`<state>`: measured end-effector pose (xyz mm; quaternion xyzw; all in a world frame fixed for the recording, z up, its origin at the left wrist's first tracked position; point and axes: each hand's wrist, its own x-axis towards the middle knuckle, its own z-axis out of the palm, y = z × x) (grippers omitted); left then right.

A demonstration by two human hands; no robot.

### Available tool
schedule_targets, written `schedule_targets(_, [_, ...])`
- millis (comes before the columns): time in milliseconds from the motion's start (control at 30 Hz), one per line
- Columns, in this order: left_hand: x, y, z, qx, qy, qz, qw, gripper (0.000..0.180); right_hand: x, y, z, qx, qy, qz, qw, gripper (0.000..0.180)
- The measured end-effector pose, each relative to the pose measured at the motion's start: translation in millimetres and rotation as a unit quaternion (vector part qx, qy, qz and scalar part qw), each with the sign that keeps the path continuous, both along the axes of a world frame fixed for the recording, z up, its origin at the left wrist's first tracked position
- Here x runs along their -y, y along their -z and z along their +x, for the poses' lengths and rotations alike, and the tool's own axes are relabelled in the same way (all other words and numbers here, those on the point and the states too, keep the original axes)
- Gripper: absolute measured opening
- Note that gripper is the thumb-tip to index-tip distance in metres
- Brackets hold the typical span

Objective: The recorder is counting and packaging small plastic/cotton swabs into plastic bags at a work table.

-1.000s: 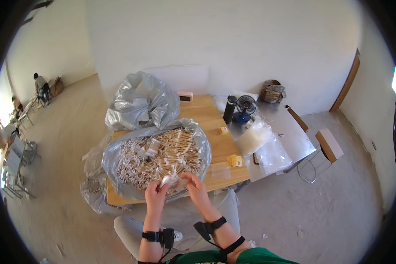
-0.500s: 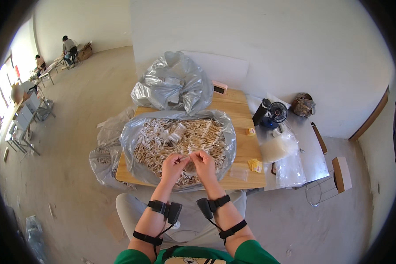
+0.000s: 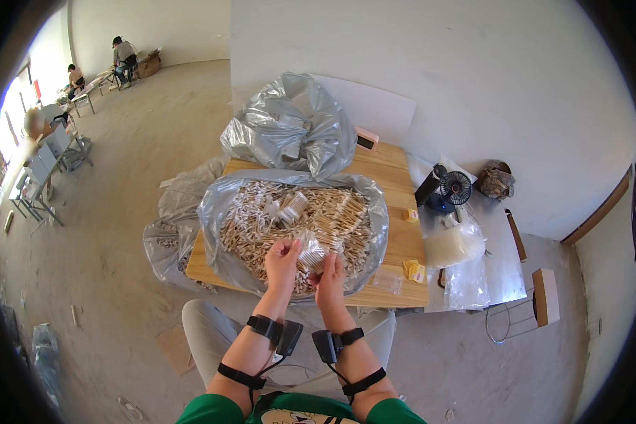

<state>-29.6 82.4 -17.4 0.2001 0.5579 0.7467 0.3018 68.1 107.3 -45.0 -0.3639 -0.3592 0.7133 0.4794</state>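
Head view: left hand [image 3: 281, 266] and right hand [image 3: 330, 284] pinch a clear packet [image 3: 311, 252], its long axis slanting roughly ten to four o'clock.

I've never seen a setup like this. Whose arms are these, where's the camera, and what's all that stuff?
There's no robot: these are a person's bare left hand and right hand, with black devices strapped to the forearms. A wide camera on the head looks down, so straight edges bend. On the wooden table, an open grey bag holds a heap of cotton swabs. Both hands hold a clear plastic packet, seemingly with swabs inside.
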Motion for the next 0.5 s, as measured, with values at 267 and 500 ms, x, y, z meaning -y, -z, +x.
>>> schedule_targets(267, [11, 10, -9, -0.060, 0.071, -0.035, 0.995, 0.026, -13, 2, 10, 0.310, 0.104, 0.281, 0.902, 0.034])
schedule_targets(500, [13, 4, -2, -0.297, -0.045, -0.105, 0.948, 0.032, -11, -2, 7, 0.300, 0.104, 0.240, 0.917, 0.034])
